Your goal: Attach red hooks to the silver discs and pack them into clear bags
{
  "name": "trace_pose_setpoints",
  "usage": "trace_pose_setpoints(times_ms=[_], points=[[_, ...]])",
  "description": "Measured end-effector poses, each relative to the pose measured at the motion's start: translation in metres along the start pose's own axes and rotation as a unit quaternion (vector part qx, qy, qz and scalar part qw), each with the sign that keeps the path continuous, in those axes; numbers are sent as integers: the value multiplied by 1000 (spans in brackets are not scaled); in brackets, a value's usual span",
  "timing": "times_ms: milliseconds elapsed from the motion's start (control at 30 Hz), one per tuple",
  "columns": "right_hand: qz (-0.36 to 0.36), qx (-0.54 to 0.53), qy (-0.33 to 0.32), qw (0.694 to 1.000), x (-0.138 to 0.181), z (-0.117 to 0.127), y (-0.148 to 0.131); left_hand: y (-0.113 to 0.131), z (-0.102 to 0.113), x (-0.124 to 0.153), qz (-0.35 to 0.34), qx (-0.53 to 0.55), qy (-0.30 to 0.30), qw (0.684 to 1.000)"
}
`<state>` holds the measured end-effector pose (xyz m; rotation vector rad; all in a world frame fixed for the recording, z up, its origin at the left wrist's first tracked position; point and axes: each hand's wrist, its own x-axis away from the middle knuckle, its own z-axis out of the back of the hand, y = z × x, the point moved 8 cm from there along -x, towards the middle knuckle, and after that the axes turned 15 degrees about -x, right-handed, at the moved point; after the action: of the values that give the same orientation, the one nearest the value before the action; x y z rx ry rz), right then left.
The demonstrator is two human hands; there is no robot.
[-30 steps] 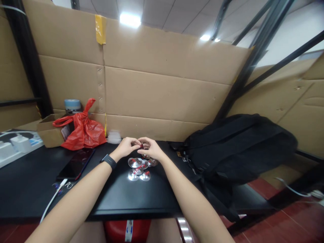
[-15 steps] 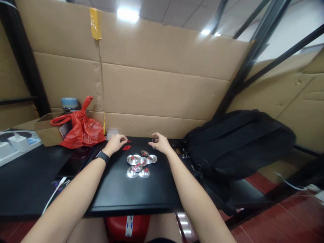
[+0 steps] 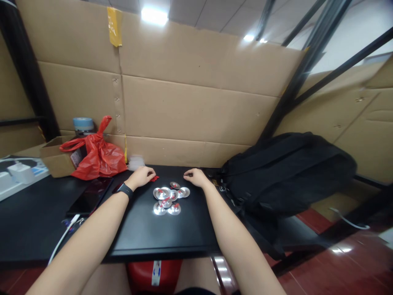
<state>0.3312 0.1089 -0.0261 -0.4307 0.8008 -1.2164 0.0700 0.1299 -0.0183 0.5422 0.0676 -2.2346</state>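
Observation:
My left hand, wearing a dark wristband, is low over the table's far side. Its fingers are closed at a small pile of red cord loops and partly cover it; what lies between the fingertips is hidden. Across from it, my right hand has thumb and fingers curled together around a small dark-looking disc, apparently a finger cymbal. Between my forearms lie several shiny silver finger cymbals, some overlapping, with red cords at their centres. One single cymbal sits at the back of the group.
A red plastic bag, an open cardboard box and a blue-lidded jar stand at the left. Nearer are a phone and a white power strip. A black backpack lies right; cardboard walls the back.
My right hand has lowered towards the table, and the disc in it is less visible. My left fingers have moved down onto the red loops from just above. The cymbals stay put.

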Motion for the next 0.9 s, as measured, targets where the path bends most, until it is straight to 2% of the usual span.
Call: trace_pose_setpoints(times_ms=[100, 233, 333, 433, 500, 600, 633, 733, 800, 900], points=[[25, -9, -35, 999, 2, -4, -21, 5, 2, 0, -5, -9, 1, 1000], [41, -38, -150, 987, 10, -30, -49, 8, 6, -1, -7, -21, 8, 1000], [47, -37, -165, 984, 12, -41, -59, 9, 8, -2, -3, -26, 13, 1000], [46, -41, -146, 987, 11, -44, -61, 10, 11, -1, 0, -36, 26, 999], [48, -59, -110, 991, 9, -41, -61, 13, 15, -1, 0, -42, 42, 998], [36, -184, -20, 982, 5, -30, -61, 20, 19, 0, -1, -25, 45, 999], [32, -251, 12, 967, 3, -27, -61, 24, 18, -1, -4, -9, 32, 999], [28, -429, 90, 899, 2, -22, -62, 38, 16, -2, -16, 61, -9, 998], [20, -488, 114, 865, 2, -23, -63, 45, 24, -4, -13, 96, 9, 995], [-8, -528, 98, 844, 3, -34, -66, 49, 39, -5, 11, 116, 66, 991]])
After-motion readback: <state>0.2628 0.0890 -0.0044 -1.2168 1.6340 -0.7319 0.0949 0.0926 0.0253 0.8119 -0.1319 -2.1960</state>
